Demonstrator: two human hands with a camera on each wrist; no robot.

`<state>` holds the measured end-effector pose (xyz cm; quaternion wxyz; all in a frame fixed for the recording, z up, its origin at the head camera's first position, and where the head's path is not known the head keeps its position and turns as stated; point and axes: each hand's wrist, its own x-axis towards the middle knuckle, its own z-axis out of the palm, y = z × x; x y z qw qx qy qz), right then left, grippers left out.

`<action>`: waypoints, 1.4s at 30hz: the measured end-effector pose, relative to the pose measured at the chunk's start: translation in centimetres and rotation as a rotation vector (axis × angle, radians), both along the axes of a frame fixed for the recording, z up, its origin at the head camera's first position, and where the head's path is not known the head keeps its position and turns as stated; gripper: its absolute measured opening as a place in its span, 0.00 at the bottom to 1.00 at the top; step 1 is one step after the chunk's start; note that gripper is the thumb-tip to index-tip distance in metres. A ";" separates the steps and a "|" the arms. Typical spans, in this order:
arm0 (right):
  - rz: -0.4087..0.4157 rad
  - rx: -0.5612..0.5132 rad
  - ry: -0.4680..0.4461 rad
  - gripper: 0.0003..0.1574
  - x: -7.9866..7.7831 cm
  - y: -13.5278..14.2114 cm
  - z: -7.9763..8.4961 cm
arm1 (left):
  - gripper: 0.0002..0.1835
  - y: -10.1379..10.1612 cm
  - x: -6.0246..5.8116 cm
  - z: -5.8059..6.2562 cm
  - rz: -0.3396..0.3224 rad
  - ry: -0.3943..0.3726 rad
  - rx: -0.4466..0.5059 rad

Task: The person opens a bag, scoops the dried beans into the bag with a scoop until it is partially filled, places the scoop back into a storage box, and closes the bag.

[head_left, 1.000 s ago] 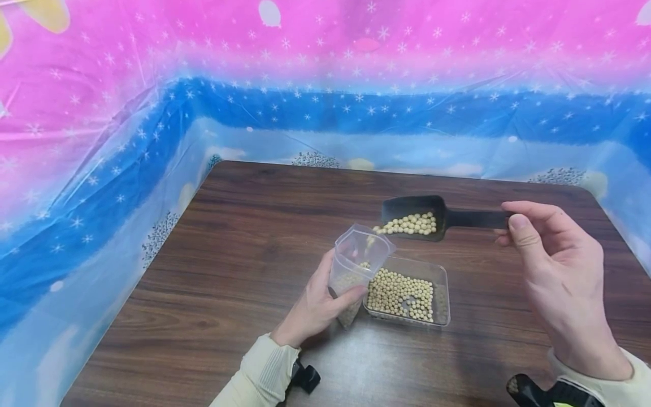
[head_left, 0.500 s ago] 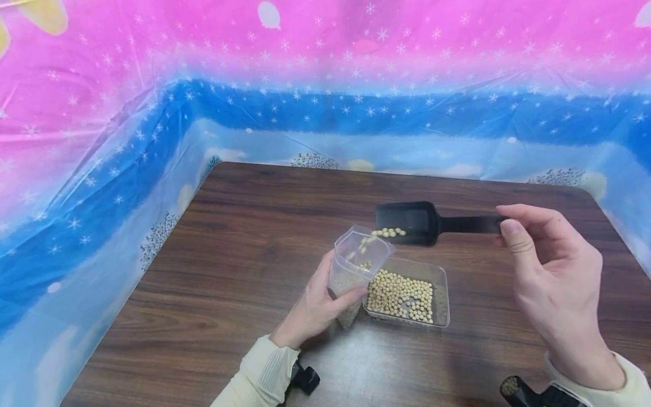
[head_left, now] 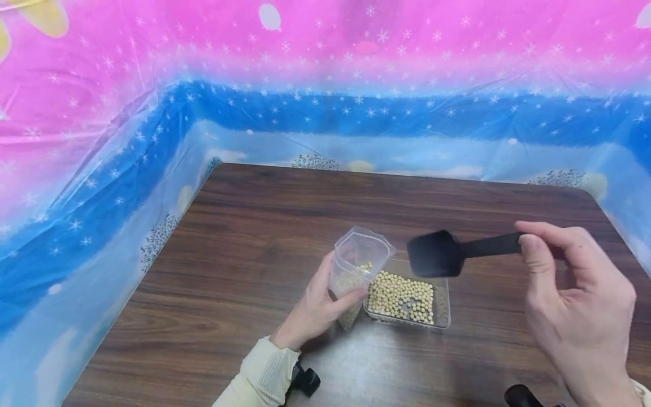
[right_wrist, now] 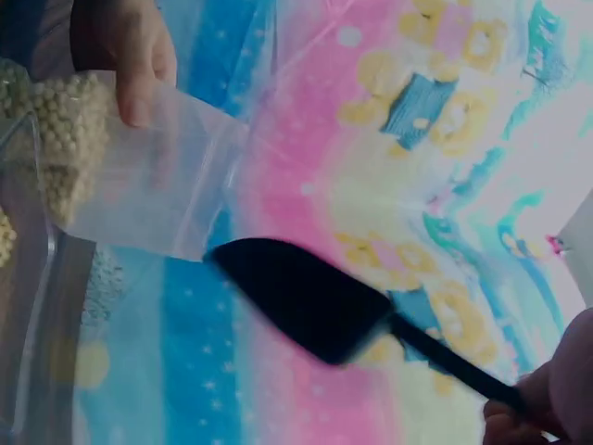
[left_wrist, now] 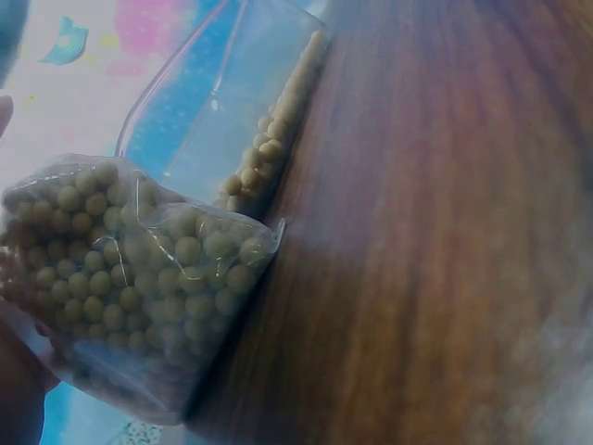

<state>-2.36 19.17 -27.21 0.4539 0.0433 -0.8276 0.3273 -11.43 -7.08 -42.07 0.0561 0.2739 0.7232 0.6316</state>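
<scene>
My left hand grips a clear plastic zip bag with its mouth spread wide. Pale round beans fill the lower part of the bag, which stands close to the table. In my right hand, thumb and fingers pinch the handle end of a black scoop. The scoop's blade is tilted and holds no visible beans; it hovers above the back of a clear plastic box, right of the bag's mouth. A layer of the same beans covers most of that box's floor, with a small bare spot.
The brown wood-grain table carries the box, just right of the bag. Behind and to the left hangs a pink and blue patterned cloth. Black wrist devices sit on both wrists.
The last beans have slid from the scoop into the bag. The scoop has since turned over and moved right and toward me, away from the bag's mouth. My left hand has stayed put.
</scene>
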 end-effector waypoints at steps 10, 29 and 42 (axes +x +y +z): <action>0.034 0.218 -0.175 0.08 -1.2 0.2 -6.2 | 0.41 0.0 0.0 -0.1 0.001 0.017 0.007; -0.080 -0.073 -0.427 0.08 -0.4 1.1 -8.6 | 0.41 0.3 0.0 -0.1 -0.001 0.029 0.014; 0.029 -0.102 -0.548 0.07 -0.7 1.2 -11.8 | 0.40 0.3 0.1 -0.2 0.004 0.015 -0.015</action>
